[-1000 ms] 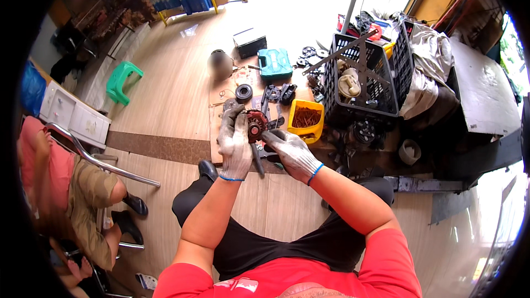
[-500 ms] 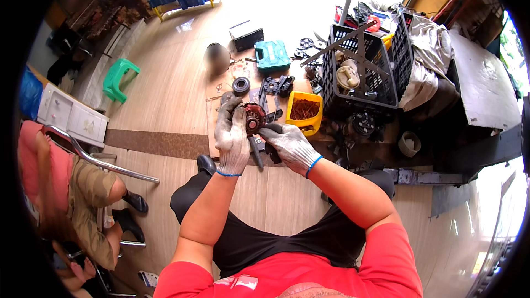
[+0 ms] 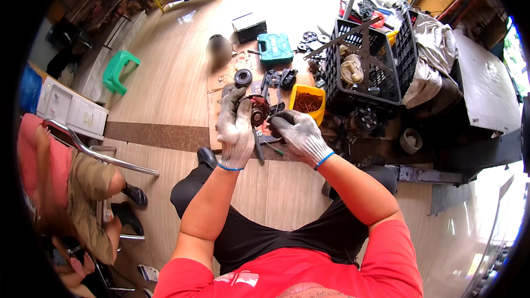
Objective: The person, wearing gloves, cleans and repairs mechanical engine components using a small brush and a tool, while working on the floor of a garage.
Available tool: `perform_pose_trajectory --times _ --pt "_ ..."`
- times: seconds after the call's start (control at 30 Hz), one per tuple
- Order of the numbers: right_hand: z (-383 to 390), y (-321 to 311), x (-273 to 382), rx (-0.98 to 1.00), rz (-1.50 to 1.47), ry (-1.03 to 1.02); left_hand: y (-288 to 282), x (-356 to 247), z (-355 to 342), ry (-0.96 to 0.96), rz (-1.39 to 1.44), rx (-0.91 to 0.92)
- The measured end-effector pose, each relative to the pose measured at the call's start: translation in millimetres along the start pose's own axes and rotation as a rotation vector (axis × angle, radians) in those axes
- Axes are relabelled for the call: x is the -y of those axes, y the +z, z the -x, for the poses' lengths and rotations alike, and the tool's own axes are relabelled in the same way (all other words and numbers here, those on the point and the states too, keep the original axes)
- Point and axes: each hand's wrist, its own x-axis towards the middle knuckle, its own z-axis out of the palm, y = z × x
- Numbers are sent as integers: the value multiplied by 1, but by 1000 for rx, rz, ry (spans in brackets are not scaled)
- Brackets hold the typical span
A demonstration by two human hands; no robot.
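in the head view, the left hand (image 3: 234,127), in a white knit glove with dark-smudged fingers and a blue cuff edge, has its fingers closed around the left side of a round, ribbed, red-and-black part (image 3: 258,110), seemingly metal. the right hand (image 3: 301,135), gloved alike, has its fingers bunched just right of that part; whether they pinch something small or touch the part, i cannot tell

beyond the grip lies a black ring-shaped piece (image 3: 243,78), and farther off a teal hard-shell case (image 3: 275,48). just past the right hand stands a yellow open-topped plastic tub (image 3: 317,117) of rusty-brown bits; farther right is a black slatted plastic crate (image 3: 342,94). nearer the wearer, between the hands, are a long dark bar (image 3: 258,149) and a green-handled tool (image 3: 274,149)

the part looks stiff and probably heavy for its size, perhaps slick if greasy; its outer rim seems the safest hold, the ribbed face likelier to snag a glove
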Motion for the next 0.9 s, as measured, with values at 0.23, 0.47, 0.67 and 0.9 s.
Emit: perform_pose_trajectory --times 0.23,0.47,0.67,0.9 --pt "15 9 26 127 -263 194 5 -11 0 -44 69 -16" --pt "34 33 4 148 -138 -61 -11 -4 -22 -117 132 -236" --pt "71 42 11 383 127 -60 -20 -11 -30 -193 275 -357" --pt "71 34 15 745 68 346 -32 -17 -34 -288 373 -341"
